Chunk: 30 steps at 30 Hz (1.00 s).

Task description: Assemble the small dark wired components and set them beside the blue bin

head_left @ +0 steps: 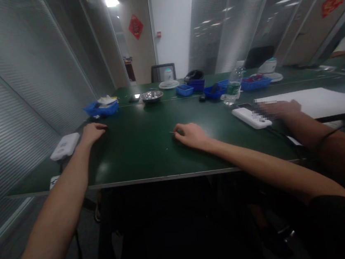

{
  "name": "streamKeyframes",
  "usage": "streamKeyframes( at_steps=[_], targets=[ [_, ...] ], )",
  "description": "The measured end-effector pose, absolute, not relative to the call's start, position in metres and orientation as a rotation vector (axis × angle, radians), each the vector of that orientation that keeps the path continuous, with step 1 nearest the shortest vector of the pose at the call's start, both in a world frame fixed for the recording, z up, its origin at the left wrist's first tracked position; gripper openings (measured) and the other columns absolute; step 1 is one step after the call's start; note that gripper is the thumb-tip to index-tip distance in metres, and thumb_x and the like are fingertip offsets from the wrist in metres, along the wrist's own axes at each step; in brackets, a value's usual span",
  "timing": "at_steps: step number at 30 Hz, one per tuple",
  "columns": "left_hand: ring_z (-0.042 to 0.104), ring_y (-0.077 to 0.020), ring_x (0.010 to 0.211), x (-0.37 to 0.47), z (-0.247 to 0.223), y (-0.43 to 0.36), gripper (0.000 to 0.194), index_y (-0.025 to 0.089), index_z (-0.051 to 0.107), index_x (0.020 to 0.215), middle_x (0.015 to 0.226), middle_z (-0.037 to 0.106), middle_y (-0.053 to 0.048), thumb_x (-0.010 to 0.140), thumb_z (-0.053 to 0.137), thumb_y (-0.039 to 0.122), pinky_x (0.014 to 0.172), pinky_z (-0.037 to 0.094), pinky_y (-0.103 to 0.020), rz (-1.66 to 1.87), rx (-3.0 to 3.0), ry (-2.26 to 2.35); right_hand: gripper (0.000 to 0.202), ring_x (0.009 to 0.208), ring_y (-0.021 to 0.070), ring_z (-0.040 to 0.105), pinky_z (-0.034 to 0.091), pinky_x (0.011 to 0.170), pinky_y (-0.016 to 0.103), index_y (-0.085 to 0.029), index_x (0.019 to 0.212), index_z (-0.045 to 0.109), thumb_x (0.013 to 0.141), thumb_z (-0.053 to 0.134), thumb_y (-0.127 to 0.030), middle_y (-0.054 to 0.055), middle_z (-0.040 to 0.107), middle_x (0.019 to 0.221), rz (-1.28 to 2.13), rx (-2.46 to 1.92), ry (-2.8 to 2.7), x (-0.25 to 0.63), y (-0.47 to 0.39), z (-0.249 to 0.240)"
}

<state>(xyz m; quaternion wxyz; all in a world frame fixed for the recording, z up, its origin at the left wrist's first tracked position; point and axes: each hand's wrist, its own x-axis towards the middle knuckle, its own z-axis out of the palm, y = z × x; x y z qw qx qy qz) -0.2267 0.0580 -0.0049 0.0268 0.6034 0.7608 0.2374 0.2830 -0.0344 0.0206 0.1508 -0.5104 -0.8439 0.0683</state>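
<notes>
My right hand (191,135) rests low over the green table (137,150), its thumb and fingers pinched together. A thin pale needle-like stick (171,132) pokes out to the left from that pinch. Farther left, my left hand (92,132) is at the table's left side with its fingertips drawn together. Whether anything is between those fingertips is too small and blurred to make out. A white power strip (65,146) lies just left of my left wrist.
A blue basket (101,108), a metal bowl (151,96), a phone (135,97) and more blue baskets (184,90) stand toward the back. At right are a water bottle (233,89), another white power strip (251,118), white paper (315,98) and another person's arm (312,130).
</notes>
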Motion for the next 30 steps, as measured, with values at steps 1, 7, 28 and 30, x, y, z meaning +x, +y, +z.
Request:
streamKeyframes(
  at_steps=[1, 7, 28, 30],
  targets=[
    [0.075, -0.0326, 0.105, -0.224, -0.003, 0.056, 0.035, 0.023, 0.086, 0.112, 0.110, 0.081, -0.009, 0.078, 0.075, 0.024, 0.100, 0.056, -0.040, 0.727, 1.856, 2.354, 0.032, 0.080, 0.0201, 0.068, 0.043, 0.066, 0.027, -0.024, 0.125, 0.071, 0.105, 0.053, -0.042, 0.007, 0.078, 0.099, 0.194, -1.460, -2.423, 0.283, -0.034, 0.020],
    [0.074, -0.0330, 0.101, -0.217, 0.002, 0.051, 0.024, 0.021, 0.087, 0.099, 0.098, 0.081, -0.009, 0.078, 0.075, 0.027, 0.100, 0.055, -0.043, 0.804, 1.846, 2.319, 0.033, 0.083, 0.0215, 0.069, 0.044, 0.069, 0.028, -0.025, 0.124, 0.072, 0.105, 0.052, -0.042, 0.007, 0.078, 0.099, 0.147, -1.476, -2.426, 0.282, -0.033, 0.019],
    [0.072, -0.0288, 0.110, -0.201, 0.011, 0.035, 0.032, 0.018, 0.083, 0.107, 0.107, 0.081, -0.009, 0.076, 0.078, 0.028, 0.104, 0.053, -0.038, 1.058, 1.597, 2.211, 0.033, 0.083, 0.0220, 0.069, 0.044, 0.068, 0.028, -0.026, 0.125, 0.072, 0.105, 0.053, -0.042, 0.007, 0.078, 0.101, 0.136, -1.474, -2.442, 0.283, -0.031, 0.017],
    [0.071, -0.0312, 0.108, -0.195, 0.013, 0.029, 0.033, 0.017, 0.084, 0.104, 0.101, 0.081, -0.009, 0.074, 0.083, 0.032, 0.101, 0.054, -0.041, 1.100, 1.543, 2.196, 0.032, 0.082, 0.0218, 0.069, 0.044, 0.066, 0.028, -0.026, 0.125, 0.072, 0.105, 0.052, -0.042, 0.007, 0.078, 0.099, 0.142, -1.471, -2.444, 0.283, -0.030, 0.017]
  ],
)
